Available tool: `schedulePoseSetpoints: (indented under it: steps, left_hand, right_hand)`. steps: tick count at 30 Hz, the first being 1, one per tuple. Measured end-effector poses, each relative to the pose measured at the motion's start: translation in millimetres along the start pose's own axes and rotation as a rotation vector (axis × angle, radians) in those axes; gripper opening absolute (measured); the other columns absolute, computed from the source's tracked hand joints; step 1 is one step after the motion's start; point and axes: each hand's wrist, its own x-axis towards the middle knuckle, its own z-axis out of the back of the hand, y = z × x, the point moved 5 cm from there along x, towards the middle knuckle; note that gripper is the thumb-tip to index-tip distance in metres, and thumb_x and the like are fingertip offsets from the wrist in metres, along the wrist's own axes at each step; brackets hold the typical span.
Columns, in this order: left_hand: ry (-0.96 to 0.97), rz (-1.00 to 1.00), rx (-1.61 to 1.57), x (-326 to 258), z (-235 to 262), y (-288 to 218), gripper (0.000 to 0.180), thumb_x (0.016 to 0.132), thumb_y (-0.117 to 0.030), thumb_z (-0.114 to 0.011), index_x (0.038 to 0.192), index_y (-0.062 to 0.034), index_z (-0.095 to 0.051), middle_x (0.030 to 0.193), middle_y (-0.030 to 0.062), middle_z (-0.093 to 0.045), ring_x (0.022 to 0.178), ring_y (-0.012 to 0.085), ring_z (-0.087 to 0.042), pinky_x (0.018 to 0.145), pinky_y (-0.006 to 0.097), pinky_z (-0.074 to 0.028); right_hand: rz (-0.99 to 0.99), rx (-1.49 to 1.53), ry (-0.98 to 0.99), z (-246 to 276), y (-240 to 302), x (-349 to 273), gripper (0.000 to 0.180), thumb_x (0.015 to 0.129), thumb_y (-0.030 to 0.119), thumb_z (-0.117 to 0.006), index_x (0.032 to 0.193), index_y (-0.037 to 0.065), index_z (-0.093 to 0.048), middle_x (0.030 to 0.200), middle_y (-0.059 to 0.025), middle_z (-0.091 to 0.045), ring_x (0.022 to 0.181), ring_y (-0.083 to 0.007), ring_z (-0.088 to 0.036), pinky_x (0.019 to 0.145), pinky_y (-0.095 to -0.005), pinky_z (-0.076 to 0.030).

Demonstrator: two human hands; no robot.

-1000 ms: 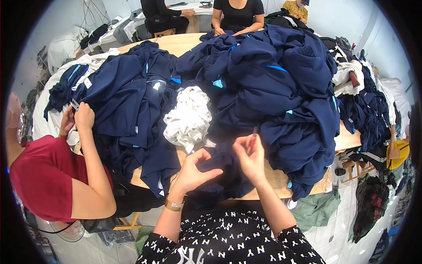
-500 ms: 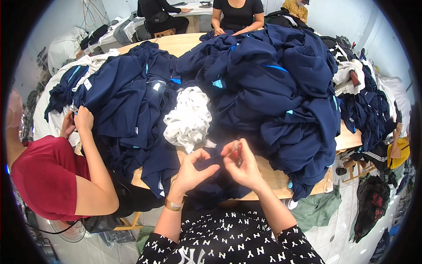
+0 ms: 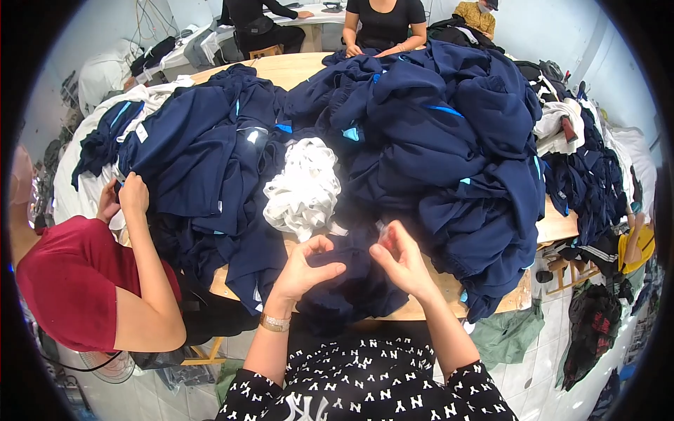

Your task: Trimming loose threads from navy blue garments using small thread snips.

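In front of me, my left hand [image 3: 309, 271] pinches the edge of a dark navy garment [image 3: 349, 270] between thumb and fingers. The cloth hangs and bunches below that grip, over the table's near edge. My right hand [image 3: 403, 261] is just to the right of the cloth, apart from my left hand. Its fingers are curled round a small tool [image 3: 382, 230], mostly hidden and blurred; red shows on it in the earlier frame. Beyond my left hand lies a heap of white tape or elastic [image 3: 303, 189].
A large pile of navy garments [image 3: 449, 126] fills the right of the wooden table [image 3: 298, 64]; more navy garments [image 3: 193, 151] lie left. A co-worker in a red top [image 3: 77, 281] handles cloth at my left. Another person [image 3: 385, 28] sits across the table.
My right hand has moved slightly right and up, away from the cloth, and its fingers have shifted round the tool. My left hand keeps its pinch on the garment.
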Motion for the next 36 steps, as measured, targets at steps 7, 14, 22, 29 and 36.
schedulePoseSetpoints:
  steps: [7, 14, 22, 29, 36]
  left_hand:
    - [-0.008, 0.027, -0.037, 3, 0, 2, 0.029, 0.071, -0.005, -0.076, 0.088, -0.0071, -0.052, 0.084, -0.0017, -0.056, 0.073, 0.0049, -0.055, 0.065, 0.019, -0.046]
    - [-0.039, 0.027, -0.008, 2, -7, -7, 0.029, 0.069, -0.008, -0.077, 0.08, -0.0075, -0.05, 0.075, -0.0048, -0.052, 0.064, 0.0007, -0.046, 0.058, 0.015, -0.038]
    - [0.015, 0.005, 0.042, 2, -5, -2, 0.03, 0.071, -0.007, -0.076, 0.085, -0.0074, -0.05, 0.082, -0.0015, -0.057, 0.069, 0.0046, -0.054, 0.06, 0.018, -0.045]
    - [0.015, -0.029, 0.073, 2, -6, -7, 0.029, 0.071, -0.006, -0.075, 0.085, -0.0072, -0.05, 0.082, -0.0023, -0.056, 0.07, 0.004, -0.053, 0.061, 0.018, -0.044]
    - [0.004, -0.092, 0.207, 3, -4, -9, 0.027, 0.071, -0.004, -0.074, 0.083, -0.0068, -0.05, 0.08, -0.0026, -0.055, 0.069, 0.0034, -0.052, 0.06, 0.018, -0.043]
  right_hand:
    - [0.084, -0.486, 0.263, -6, 14, -5, 0.037, 0.087, 0.038, -0.057, 0.081, 0.002, -0.048, 0.071, -0.0157, -0.058, 0.068, -0.0363, -0.057, 0.056, -0.0421, -0.042]
    - [0.189, -0.655, 0.264, -10, 18, -1, 0.034, 0.083, 0.036, -0.06, 0.077, 0.004, -0.05, 0.07, -0.0136, -0.056, 0.063, -0.0355, -0.056, 0.053, -0.0412, -0.043]
    - [0.215, -0.664, 0.262, -12, 20, 0, 0.035, 0.084, 0.037, -0.06, 0.077, 0.004, -0.05, 0.07, -0.013, -0.056, 0.062, -0.035, -0.056, 0.052, -0.0411, -0.042]
    - [0.26, -0.601, 0.192, -1, 19, 0, 0.035, 0.085, 0.038, -0.058, 0.076, 0.006, -0.048, 0.069, -0.01, -0.056, 0.059, -0.0315, -0.057, 0.049, -0.0389, -0.042]
    - [0.261, -0.68, 0.255, -7, 22, -1, 0.033, 0.082, 0.035, -0.062, 0.076, 0.005, -0.051, 0.067, -0.0104, -0.054, 0.059, -0.0323, -0.056, 0.051, -0.0388, -0.042]
